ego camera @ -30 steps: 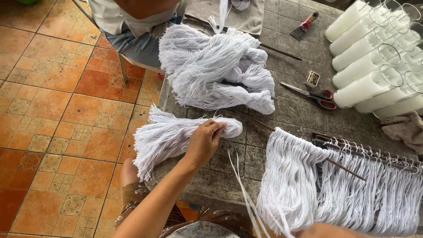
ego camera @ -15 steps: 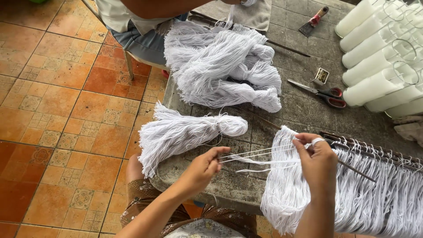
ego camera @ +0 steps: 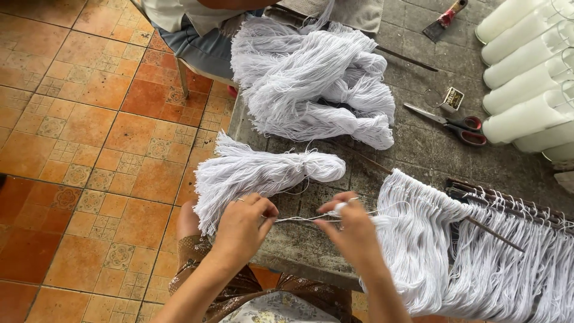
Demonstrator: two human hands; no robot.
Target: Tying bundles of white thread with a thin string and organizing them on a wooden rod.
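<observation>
My left hand (ego camera: 244, 224) and my right hand (ego camera: 351, 225) pinch a few thin white strings (ego camera: 299, 218) stretched taut between them, just above the table's near edge. A tied bundle of white string (ego camera: 263, 173) lies on the grey table (ego camera: 418, 149) right behind my hands. To the right, a curtain of white strings (ego camera: 478, 257) hangs from thin rods (ego camera: 508, 200) over the table edge. A larger heap of white string (ego camera: 317, 84) lies farther back.
Red-handled scissors (ego camera: 454, 124) and a small tag (ego camera: 453, 98) lie right of the heap. White cylinders (ego camera: 526, 78) are stacked at the far right, a scraper (ego camera: 442, 18) at the top. Another person sits across the table (ego camera: 197, 24). Orange tiled floor (ego camera: 89, 149) lies left.
My left hand left the tied bundle and drew strings toward me. My right hand came into view and took their other end; both hands now sit closer together.
</observation>
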